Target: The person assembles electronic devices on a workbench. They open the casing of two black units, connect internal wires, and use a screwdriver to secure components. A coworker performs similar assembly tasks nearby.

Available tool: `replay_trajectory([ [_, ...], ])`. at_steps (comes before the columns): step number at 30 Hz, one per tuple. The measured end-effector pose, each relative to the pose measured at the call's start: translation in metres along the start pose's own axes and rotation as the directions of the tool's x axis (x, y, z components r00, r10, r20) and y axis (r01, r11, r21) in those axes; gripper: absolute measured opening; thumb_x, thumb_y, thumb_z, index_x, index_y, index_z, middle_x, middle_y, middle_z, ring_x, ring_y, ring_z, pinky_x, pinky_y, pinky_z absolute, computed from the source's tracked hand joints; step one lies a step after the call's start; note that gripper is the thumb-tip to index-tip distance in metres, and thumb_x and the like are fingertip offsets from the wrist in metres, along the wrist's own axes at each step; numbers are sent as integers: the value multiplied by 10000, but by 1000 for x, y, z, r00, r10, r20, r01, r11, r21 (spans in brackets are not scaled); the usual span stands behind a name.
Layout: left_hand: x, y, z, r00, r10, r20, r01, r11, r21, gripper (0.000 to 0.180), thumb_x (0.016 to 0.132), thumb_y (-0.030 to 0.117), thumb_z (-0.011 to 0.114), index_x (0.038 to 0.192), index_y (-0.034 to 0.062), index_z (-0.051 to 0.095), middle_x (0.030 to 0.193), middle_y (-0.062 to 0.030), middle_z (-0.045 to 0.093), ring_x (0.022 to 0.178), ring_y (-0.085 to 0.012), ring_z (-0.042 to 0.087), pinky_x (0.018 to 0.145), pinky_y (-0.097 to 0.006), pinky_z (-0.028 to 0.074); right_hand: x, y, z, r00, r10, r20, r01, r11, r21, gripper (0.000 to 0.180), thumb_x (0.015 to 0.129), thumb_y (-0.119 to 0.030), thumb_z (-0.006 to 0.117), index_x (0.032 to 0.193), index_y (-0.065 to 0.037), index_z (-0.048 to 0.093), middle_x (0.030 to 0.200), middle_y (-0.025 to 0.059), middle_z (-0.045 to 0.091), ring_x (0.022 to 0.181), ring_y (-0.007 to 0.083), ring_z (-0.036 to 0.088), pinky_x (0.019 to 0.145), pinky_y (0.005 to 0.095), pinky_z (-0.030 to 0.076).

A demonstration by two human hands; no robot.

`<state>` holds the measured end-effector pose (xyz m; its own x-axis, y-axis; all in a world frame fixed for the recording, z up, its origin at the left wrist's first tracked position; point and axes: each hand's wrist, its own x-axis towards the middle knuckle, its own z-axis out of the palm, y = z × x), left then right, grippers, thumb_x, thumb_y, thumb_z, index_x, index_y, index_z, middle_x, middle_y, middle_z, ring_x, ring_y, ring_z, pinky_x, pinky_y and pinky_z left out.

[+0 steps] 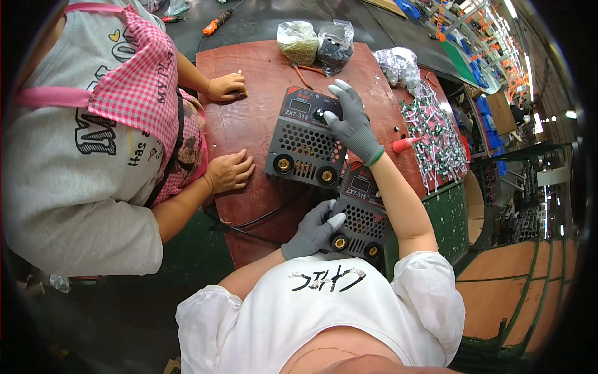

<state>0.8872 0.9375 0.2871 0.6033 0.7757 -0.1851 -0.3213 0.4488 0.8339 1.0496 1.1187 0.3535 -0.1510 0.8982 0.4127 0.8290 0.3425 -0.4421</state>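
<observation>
Far box [305,138] ahead of left hand [311,230], right hand [350,118] nearer, fingers spread by knob [319,115]; left at near box [363,219], grip unclear

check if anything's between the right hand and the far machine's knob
Nothing visible: the right hand is over the far machine, thumb tip right beside the knob. Whether they touch is unclear.
</observation>
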Motion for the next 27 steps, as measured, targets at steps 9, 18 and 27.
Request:
replay_trajectory([
  [9, -2, 6, 1, 1000, -6, -22, 9, 994, 112, 362, 956, 276, 596, 1237, 51, 552, 1043, -58, 643, 955, -129, 598, 866, -303, 486, -6, 6, 4, 994, 77, 72, -81, 994, 67, 513, 783, -234, 754, 1206, -39, 538, 1418, 206, 401, 1200, 353, 516, 1002, 405, 442],
  [18, 4, -11, -2, 999, 50, -14, -48, 991, 127, 367, 941, 301, 606, 1216, 61, 570, 1055, -94, 649, 978, -180, 623, 881, -335, 487, -3, -2, 2, 992, 15, 123, -11, 999, -31, 319, 786, -177, 750, 1057, -53, 637, 1422, 180, 418, 1254, 364, 469, 1031, 411, 409],
  [27, 2, 0, -4, 997, -55, 57, 50, 995, 83, 380, 961, 207, 587, 1276, 12, 502, 1156, -77, 606, 1057, -131, 572, 927, -313, 469, -16, 8, -50, 985, 84, 151, -114, 974, 196, 349, 792, -158, 734, 1115, -57, 646, 1320, 145, 510, 1277, 296, 464, 1053, 370, 383],
])
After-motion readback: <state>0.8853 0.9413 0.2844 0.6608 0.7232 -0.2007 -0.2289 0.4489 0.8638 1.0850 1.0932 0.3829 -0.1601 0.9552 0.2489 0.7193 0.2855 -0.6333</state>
